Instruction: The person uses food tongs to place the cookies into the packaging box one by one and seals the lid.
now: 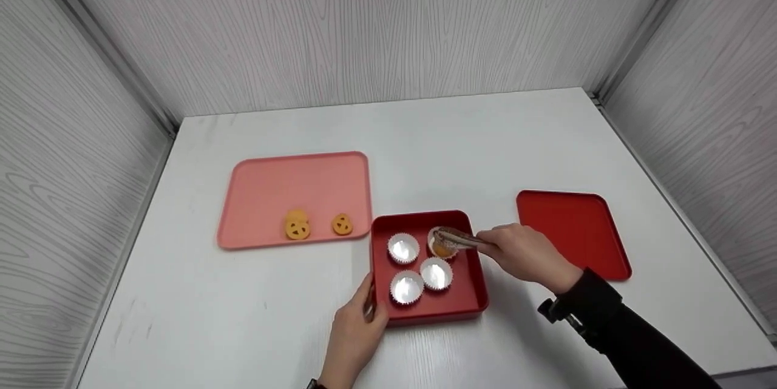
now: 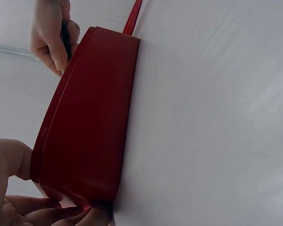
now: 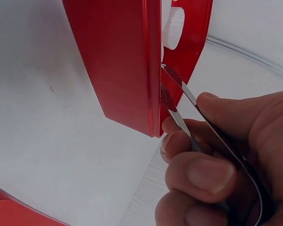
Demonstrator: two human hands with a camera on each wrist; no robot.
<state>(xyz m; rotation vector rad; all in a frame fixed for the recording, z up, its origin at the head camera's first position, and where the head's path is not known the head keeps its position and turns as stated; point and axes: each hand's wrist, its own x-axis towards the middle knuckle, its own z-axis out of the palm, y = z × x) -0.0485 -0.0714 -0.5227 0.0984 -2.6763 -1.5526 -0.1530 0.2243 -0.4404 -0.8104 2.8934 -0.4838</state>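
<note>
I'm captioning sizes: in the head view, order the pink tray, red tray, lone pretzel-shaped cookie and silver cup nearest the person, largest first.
1. Pink tray
2. Red tray, partly hidden
3. Silver cup nearest the person
4. Lone pretzel-shaped cookie

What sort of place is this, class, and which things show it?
Probably a staged work booth: grey wood-grain panels enclose the white table on three sides, and a pink tray and red box are set out on it.

Pale wood grain patterns the back wall at twelve o'clock, left wall at nine and right wall at two; grey corner strips join them. The worktop is white.
</note>
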